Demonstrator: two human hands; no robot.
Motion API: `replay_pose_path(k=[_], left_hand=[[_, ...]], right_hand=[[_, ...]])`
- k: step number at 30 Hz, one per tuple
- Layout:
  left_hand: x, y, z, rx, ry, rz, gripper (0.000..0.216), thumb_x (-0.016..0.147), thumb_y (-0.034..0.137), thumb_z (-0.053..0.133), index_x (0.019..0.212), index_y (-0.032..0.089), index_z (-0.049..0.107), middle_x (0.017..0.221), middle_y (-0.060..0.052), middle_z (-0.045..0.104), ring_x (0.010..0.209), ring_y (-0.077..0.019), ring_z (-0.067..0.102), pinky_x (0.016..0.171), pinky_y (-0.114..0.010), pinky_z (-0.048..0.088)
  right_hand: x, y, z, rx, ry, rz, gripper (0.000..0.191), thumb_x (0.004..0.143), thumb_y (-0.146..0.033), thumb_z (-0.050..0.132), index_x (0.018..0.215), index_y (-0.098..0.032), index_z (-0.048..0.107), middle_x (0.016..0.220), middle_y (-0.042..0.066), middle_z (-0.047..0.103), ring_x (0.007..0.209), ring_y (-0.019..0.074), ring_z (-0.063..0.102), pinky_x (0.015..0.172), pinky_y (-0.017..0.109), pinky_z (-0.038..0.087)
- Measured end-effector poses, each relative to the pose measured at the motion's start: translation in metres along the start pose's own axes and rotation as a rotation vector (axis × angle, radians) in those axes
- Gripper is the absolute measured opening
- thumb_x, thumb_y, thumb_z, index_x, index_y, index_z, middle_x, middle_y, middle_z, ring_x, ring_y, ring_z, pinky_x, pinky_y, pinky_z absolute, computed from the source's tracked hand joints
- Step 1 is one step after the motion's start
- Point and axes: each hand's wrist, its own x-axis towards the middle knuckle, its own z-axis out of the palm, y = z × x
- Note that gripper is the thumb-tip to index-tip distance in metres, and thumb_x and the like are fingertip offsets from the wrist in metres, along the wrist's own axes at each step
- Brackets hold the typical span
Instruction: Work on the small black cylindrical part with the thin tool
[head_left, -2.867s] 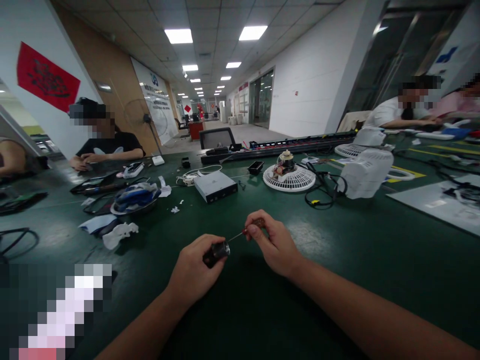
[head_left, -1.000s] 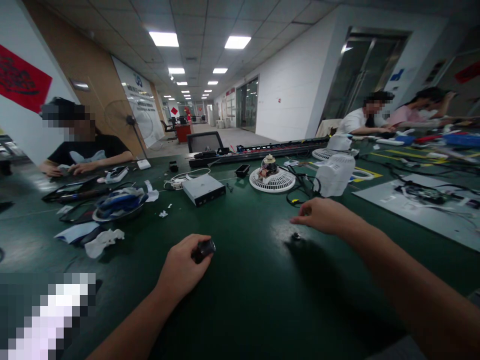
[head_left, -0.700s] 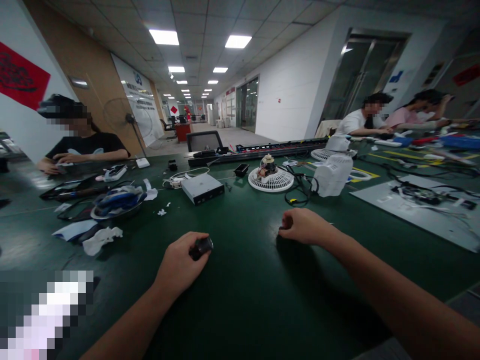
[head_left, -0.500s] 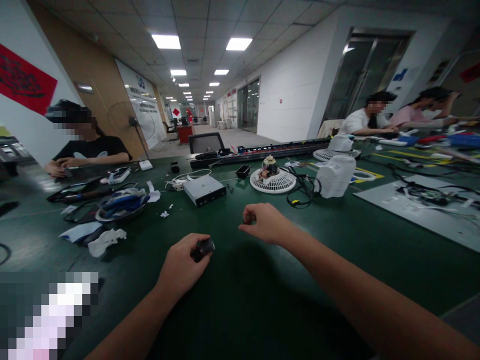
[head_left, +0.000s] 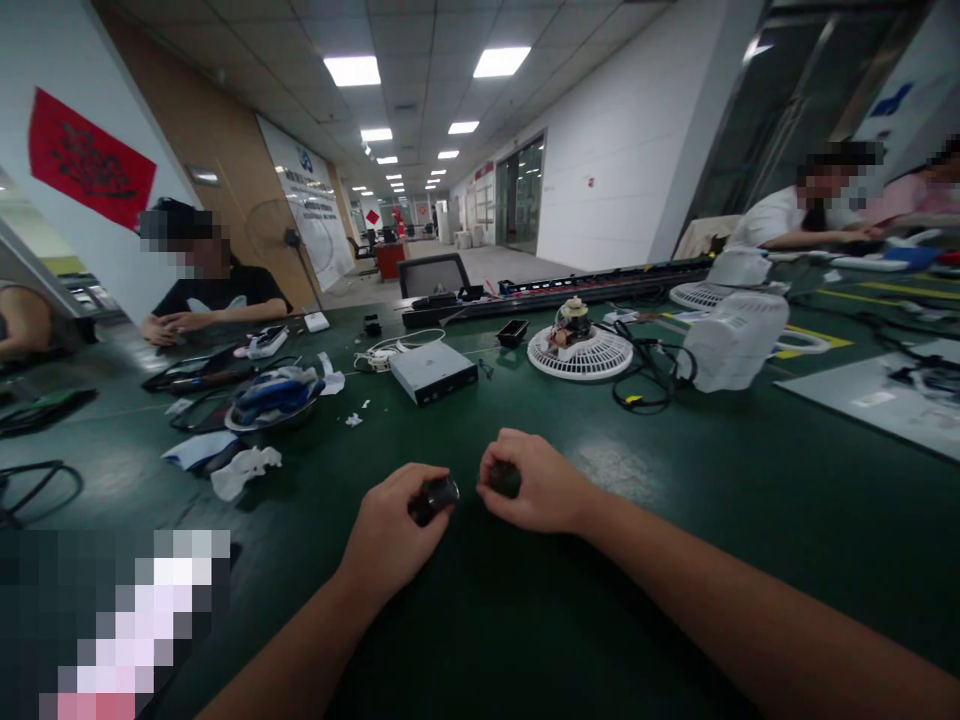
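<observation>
My left hand [head_left: 390,535] is closed round a small dark cylinder with a shiny metal end [head_left: 435,497], held just above the green table [head_left: 525,620]. A few centimetres to its right, my right hand [head_left: 532,485] pinches a small dark part [head_left: 504,480], brought close to the cylinder's end. The two pieces are near each other but I cannot tell whether they touch. Both forearms reach in from the bottom edge.
Farther back lie a grey drive box [head_left: 433,371], a white fan grille with a motor [head_left: 579,348], a white fan housing [head_left: 733,340], black cables [head_left: 645,375], a bowl of cloth [head_left: 274,395] and crumpled tissue [head_left: 244,468]. Other people sit at left [head_left: 210,295] and far right [head_left: 810,215].
My right hand reached out to the right, picked up a small dark part from the table and came back beside the left hand. The thin tool it held earlier is gone.
</observation>
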Motion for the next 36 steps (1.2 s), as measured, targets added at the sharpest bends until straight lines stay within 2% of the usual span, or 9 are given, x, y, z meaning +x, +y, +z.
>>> replay_pose_path(k=[7,9,11,15,17,22,28,32,36], left_hand=[[-0.004,0.004,-0.001,-0.034,-0.023,0.099,0.030,0.078,0.013,0.068,0.105,0.026,0.067,0.100,0.000,0.072,0.088,-0.0176,0.069,0.079,-0.030,0.057],[-0.004,0.004,-0.001,-0.035,-0.029,0.109,0.031,0.077,0.012,0.069,0.105,0.026,0.067,0.100,0.000,0.071,0.088,-0.0176,0.069,0.079,-0.030,0.057],[-0.003,0.005,-0.002,-0.038,-0.027,0.111,0.031,0.077,0.011,0.070,0.104,0.025,0.066,0.099,0.000,0.071,0.088,-0.0172,0.069,0.079,-0.030,0.056],[-0.002,0.007,-0.003,-0.061,-0.024,0.132,0.031,0.076,0.011,0.071,0.104,0.025,0.066,0.096,0.001,0.071,0.085,-0.0165,0.069,0.078,-0.029,0.056],[-0.002,0.008,-0.003,-0.067,-0.028,0.139,0.031,0.075,0.011,0.071,0.103,0.024,0.066,0.096,0.000,0.071,0.085,-0.0169,0.069,0.078,-0.030,0.056],[-0.002,0.009,-0.002,-0.096,-0.073,0.153,0.029,0.076,0.011,0.071,0.102,0.024,0.067,0.098,-0.001,0.072,0.088,-0.0179,0.069,0.081,-0.031,0.056],[-0.005,0.006,0.000,-0.143,-0.153,0.247,0.032,0.080,0.009,0.067,0.109,0.023,0.066,0.105,-0.003,0.073,0.095,-0.0179,0.069,0.085,-0.031,0.057],[-0.006,0.006,0.000,-0.122,-0.098,0.263,0.036,0.079,0.009,0.068,0.112,0.023,0.065,0.107,-0.004,0.073,0.097,-0.0185,0.069,0.087,-0.032,0.057],[-0.004,0.006,-0.001,-0.081,-0.007,0.198,0.031,0.081,0.012,0.068,0.110,0.023,0.066,0.105,-0.003,0.072,0.095,-0.0191,0.070,0.086,-0.034,0.058]], right_hand=[[-0.001,0.003,0.003,0.027,0.017,0.070,0.023,0.071,-0.015,0.082,0.090,-0.018,0.069,0.084,0.003,0.063,0.075,0.0154,0.060,0.067,0.027,0.047],[-0.001,0.005,0.006,0.008,0.004,0.060,0.020,0.072,-0.015,0.082,0.089,-0.020,0.074,0.083,0.003,0.063,0.073,0.0151,0.060,0.065,0.026,0.046],[-0.001,0.006,0.008,0.010,-0.003,-0.015,0.017,0.075,-0.013,0.079,0.089,-0.022,0.076,0.081,0.003,0.064,0.073,0.0154,0.059,0.064,0.026,0.046],[-0.002,0.006,0.010,0.030,0.031,-0.242,0.022,0.078,-0.004,0.073,0.090,-0.023,0.077,0.089,0.003,0.071,0.084,0.0178,0.060,0.072,0.029,0.047],[-0.003,0.005,0.011,0.042,0.042,-0.269,0.025,0.078,-0.002,0.072,0.090,-0.023,0.077,0.089,0.003,0.072,0.084,0.0177,0.060,0.071,0.029,0.047],[-0.002,0.001,0.010,0.088,0.065,-0.191,0.015,0.074,-0.008,0.079,0.082,-0.020,0.073,0.079,0.001,0.073,0.079,0.0174,0.060,0.072,0.029,0.047],[-0.004,-0.003,0.006,-0.006,0.055,-0.077,0.018,0.069,-0.013,0.082,0.072,-0.019,0.065,0.073,0.000,0.064,0.077,0.0172,0.056,0.066,0.027,0.042],[-0.004,-0.007,0.004,-0.016,0.051,-0.029,0.018,0.071,-0.018,0.080,0.074,-0.018,0.062,0.072,0.000,0.061,0.075,0.0174,0.055,0.065,0.028,0.040],[-0.004,-0.013,-0.002,-0.003,0.179,-0.004,0.007,0.083,-0.017,0.066,0.089,-0.018,0.061,0.086,0.004,0.060,0.083,0.0191,0.055,0.072,0.032,0.044]])
